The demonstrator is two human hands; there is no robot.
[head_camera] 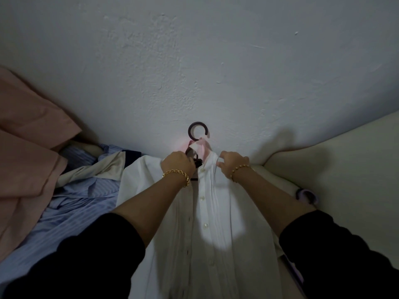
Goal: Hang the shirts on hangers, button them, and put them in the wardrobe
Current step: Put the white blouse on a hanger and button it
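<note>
Sleeves: left sleeve (90, 255) and right sleeve (336, 253) are black and end partway along the forearms.
Wrists: left bracelet (176, 175) and right bracelet (239, 170) are gold beaded chains.
Hands: left hand (178, 162) and right hand (234, 164) are bare.

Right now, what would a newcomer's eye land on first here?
The left hand and right hand, each with a gold bracelet, grip the collar of a white shirt in the centre. It sits on a dark hanger whose hook points at the wall. A bright patch of light falls on the shirt's front lower down. At the left lie a blue striped shirt and pink fabric.
</note>
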